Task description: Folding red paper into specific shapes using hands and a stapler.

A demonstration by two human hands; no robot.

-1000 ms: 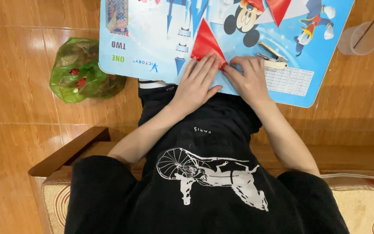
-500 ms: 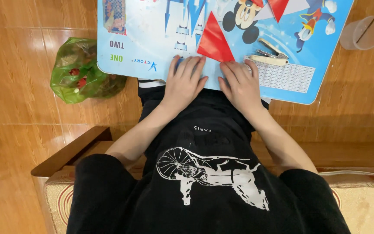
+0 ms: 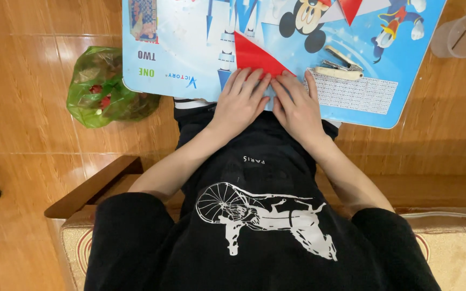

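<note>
A folded red paper triangle (image 3: 254, 55) lies on a small blue cartoon-printed table (image 3: 190, 32). My left hand (image 3: 241, 99) lies flat with its fingertips pressing the paper's near edge. My right hand (image 3: 296, 103) lies flat beside it, fingertips also on the paper's near edge. The two hands touch side by side at the table's near edge. Part of the paper is hidden under my fingers.
A cream stapler (image 3: 336, 66) lies on the table just right of the paper. Another red paper piece (image 3: 350, 8) sits at the far edge. A green plastic bag (image 3: 106, 89) rests on the tiled floor to the left. A clear cup (image 3: 459, 35) stands far right.
The red paper now lies flatter and wider than a second ago. Both hands have drawn close together and pressed down along its near edge.
</note>
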